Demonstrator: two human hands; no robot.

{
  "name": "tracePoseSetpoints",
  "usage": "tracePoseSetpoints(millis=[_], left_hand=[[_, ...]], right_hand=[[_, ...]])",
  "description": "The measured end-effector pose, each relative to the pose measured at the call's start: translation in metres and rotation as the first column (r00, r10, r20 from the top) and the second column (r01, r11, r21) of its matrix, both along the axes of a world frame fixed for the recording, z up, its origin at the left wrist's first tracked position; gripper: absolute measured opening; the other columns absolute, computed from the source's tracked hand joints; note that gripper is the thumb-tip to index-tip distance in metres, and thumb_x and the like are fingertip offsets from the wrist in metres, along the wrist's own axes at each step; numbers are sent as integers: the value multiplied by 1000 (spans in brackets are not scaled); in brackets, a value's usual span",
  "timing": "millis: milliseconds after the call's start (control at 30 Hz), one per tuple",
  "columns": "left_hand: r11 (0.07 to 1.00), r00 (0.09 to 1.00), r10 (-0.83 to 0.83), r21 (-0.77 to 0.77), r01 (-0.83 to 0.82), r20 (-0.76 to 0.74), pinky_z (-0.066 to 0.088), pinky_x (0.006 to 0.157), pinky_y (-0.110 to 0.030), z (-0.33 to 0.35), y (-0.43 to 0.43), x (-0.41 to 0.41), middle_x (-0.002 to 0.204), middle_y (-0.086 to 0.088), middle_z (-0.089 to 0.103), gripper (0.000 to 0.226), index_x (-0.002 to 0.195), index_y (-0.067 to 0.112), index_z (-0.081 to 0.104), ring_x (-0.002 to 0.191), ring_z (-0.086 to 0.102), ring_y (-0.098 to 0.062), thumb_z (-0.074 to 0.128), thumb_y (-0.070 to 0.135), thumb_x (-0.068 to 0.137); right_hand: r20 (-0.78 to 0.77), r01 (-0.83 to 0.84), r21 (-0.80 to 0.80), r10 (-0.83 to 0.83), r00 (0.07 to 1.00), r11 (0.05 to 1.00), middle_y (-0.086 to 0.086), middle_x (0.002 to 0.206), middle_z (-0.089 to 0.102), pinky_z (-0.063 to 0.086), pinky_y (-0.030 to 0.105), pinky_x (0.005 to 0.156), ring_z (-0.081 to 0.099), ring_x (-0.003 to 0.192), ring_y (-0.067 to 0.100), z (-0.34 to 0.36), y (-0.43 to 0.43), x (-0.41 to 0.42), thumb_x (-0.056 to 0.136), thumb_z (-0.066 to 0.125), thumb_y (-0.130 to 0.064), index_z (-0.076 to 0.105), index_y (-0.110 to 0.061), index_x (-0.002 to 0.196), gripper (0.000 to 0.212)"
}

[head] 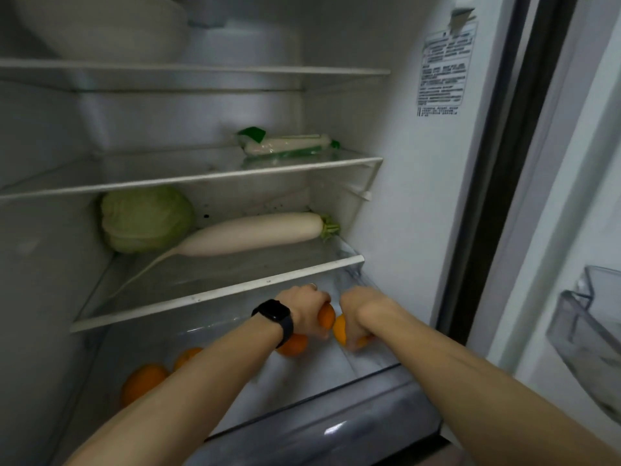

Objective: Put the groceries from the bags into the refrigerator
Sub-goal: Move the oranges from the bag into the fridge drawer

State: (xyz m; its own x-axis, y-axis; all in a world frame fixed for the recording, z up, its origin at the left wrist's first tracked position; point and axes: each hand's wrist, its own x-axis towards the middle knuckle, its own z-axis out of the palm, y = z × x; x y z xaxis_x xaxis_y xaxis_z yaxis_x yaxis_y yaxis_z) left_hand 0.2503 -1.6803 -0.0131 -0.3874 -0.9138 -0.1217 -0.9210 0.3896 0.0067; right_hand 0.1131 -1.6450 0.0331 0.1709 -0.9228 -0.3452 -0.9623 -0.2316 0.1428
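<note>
Both of my arms reach into the open crisper drawer at the bottom of the refrigerator. My left hand, with a black watch on its wrist, is closed over an orange. Just to its right, my right hand grips another orange. A third orange lies under my left hand. Two more oranges lie at the drawer's left, partly hidden by my left forearm.
On the shelf above the drawer lie a green cabbage and a long white radish. A green and white packet sits one shelf higher. White bowls stand on the top shelf. The door bin is at the right.
</note>
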Motion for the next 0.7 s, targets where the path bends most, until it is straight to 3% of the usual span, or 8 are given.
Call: tracePoseSetpoints(millis=[67,167,300,467,567,700], left_hand=[[999,999,8,39,-7,-31,50,92,-39,-3,-4,2,131,-6,53,73,139,27,47,113,58,-30,76,55,78],[998,999,-7,59,9,-33,48,92,-37,-12,-6,-1,133,-4,52,75,140,27,46,115,57,-30,79,51,77],[995,998,-23,92,28,-51,50,95,-43,-22,-9,-3,135,-3,49,81,138,30,44,115,56,-29,85,48,70],[991,1000,4,136,-2,-18,49,97,-44,-15,-5,5,142,-2,45,92,147,34,34,123,53,-30,85,46,71],[992,998,46,120,-42,-35,49,98,-42,-1,8,10,141,-3,46,83,147,33,36,123,53,-28,78,48,77],[998,999,49,48,-49,0,51,95,-41,33,40,20,135,0,58,59,139,35,48,117,58,-23,65,56,86]], right_hand=[[-27,-9,46,11,1000,999,9,108,61,59,38,85,65,99,26,-4,-2,-1,69,87,-35,53,-13,85,43],[-75,-30,94,37,997,995,10,124,60,56,36,82,64,108,26,-10,-2,-2,71,88,-37,61,-15,112,55],[-97,-4,147,18,995,989,11,132,55,53,38,84,62,115,28,-18,0,-1,74,87,-32,48,-12,139,78],[-88,1,159,13,996,987,11,131,57,52,37,80,62,114,28,-16,1,0,76,86,-33,52,-12,134,70],[-57,-48,76,53,997,996,12,131,59,56,39,89,63,112,29,-8,6,-2,78,82,-37,57,-11,130,63],[207,-22,-43,30,978,999,6,129,61,54,42,94,61,112,28,11,31,-13,84,67,-52,60,-23,132,57]])
